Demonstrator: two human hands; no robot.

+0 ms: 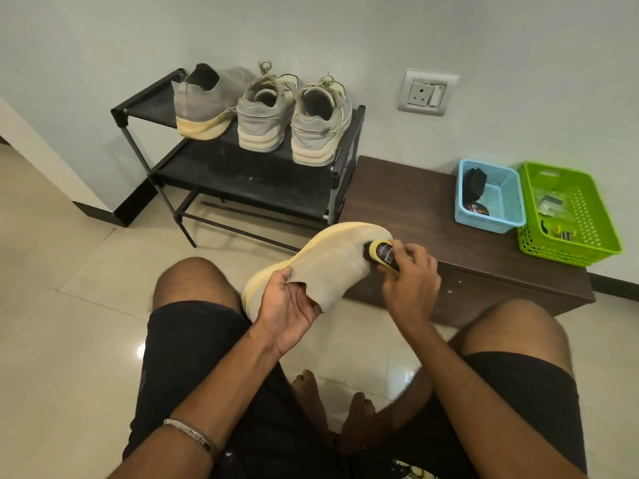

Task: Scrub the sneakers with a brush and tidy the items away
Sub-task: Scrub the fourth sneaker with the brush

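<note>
Held sneaker [328, 267] – matt grey knit cloth upper, pale yellow foam-like sole with a rough grain. Brush [382, 254]: glossy yellow plastic back with a printed label, dark bristles against the knit. Shoe rack [145, 105] – thin black metal tubes, matt dark shelves that look dusty and scuffed. Laced sneakers [294, 115] on it: grey mesh and suede-like panels, off-white rubbery ribbed soles. Low bench [432, 236] dark wood-grain finish, matt. Blue basket [491, 202] and green basket [574, 219] perforated plastic, slight sheen. Floor tiles [69, 305] cream, glossy, showing light glare. Wall [311, 29] smooth matt paint. Shorts [186, 340] black matt cloth. Bracelet [193, 433] shiny metal.
</note>
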